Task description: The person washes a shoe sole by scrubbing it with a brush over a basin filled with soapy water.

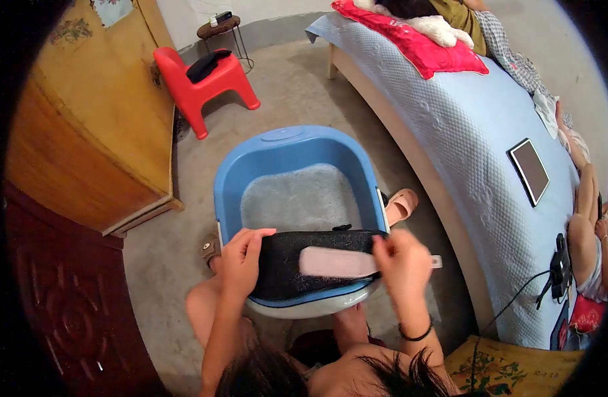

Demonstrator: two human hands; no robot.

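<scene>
A blue tub [226, 169] of cloudy, foamy water [297, 198] stands on the floor between my knees. A wet black cloth [277, 268] is spread over its near rim. My left hand [241, 258] is closed on the left edge of this cloth, thumb along the top. In my right hand [406, 268] is the handle of a pale pink scrubbing brush [337, 263], which lies back upward on the cloth, its bristles hidden. The handle's end sticks out to the right of my fist.
A bed with a light blue cover [449, 132] runs along the right, with a tablet [530, 172] and people on it. A red plastic chair [214, 83] and wooden cabinet [98, 112] stand left. A pink slipper [402, 205] lies beside the tub.
</scene>
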